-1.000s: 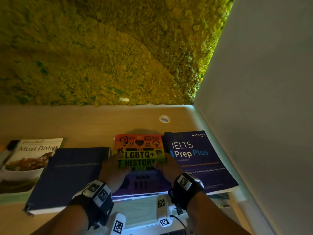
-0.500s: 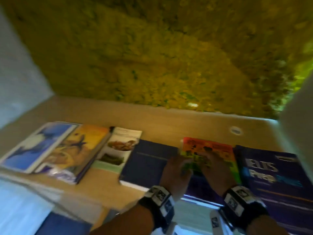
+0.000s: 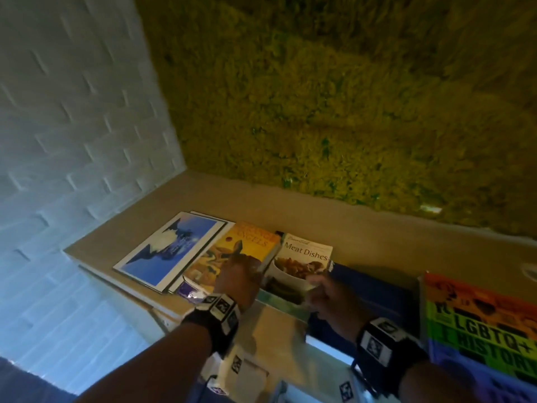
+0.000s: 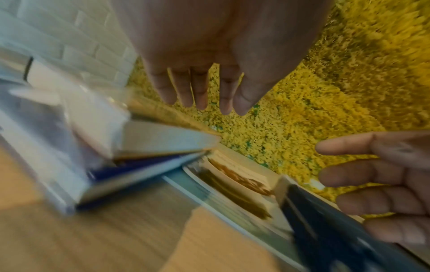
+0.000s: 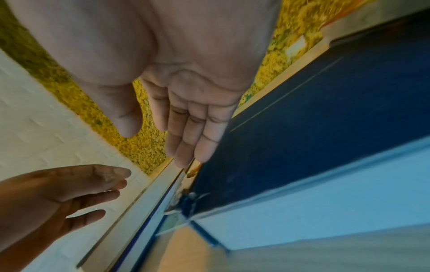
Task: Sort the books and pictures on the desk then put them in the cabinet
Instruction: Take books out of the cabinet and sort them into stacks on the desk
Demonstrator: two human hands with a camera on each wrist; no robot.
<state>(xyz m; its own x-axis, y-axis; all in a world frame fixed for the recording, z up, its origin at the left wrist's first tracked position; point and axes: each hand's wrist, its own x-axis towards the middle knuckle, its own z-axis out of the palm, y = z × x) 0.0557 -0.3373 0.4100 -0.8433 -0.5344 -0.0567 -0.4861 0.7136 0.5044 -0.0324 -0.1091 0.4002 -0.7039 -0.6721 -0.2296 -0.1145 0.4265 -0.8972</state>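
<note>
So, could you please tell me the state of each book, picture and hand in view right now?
Framed picture: flat on desk, far left.
Orange book: closed, lying beside the picture.
Meat Dishes book: closed, face up.
Dark blue book: closed, flat.
LGBTQ+ History book: closed, face up.
Left hand: open, over the orange book.
Right hand: open, empty.

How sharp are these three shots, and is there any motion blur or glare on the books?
Head view: dim, mildly smeared, yet the Meat Dishes book title reads; a small glare spot beside the left hand. Left wrist view: heavy motion streaks across the desk and books, fingers fairly crisp. Right wrist view: right hand sharp, navy book softly streaked.
</note>
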